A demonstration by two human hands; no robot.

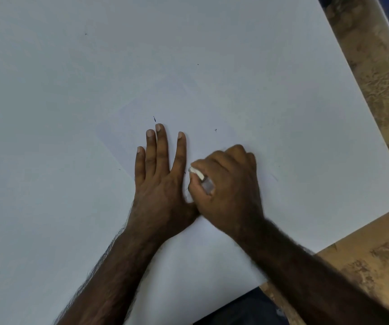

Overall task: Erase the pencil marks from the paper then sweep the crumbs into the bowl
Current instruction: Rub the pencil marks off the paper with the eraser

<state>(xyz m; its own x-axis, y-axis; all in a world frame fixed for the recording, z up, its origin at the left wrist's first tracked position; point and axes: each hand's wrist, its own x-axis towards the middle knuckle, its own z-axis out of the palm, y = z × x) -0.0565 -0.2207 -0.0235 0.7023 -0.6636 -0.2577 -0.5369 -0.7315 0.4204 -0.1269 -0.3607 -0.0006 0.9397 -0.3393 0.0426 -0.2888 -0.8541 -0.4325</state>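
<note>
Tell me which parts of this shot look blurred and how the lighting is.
Head view: the right hand gripping the eraser is motion-smeared; the flat left hand is sharper; the paper is dim, evenly lit, without glare.

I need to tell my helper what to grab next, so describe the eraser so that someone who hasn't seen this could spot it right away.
Start at the big white paper that covers most of the view. Near its middle the left hand lies flat, and the right hand is fisted just beside it. The eraser is the small white block poking out between the right thumb and fingers, paler than the paper.
</note>
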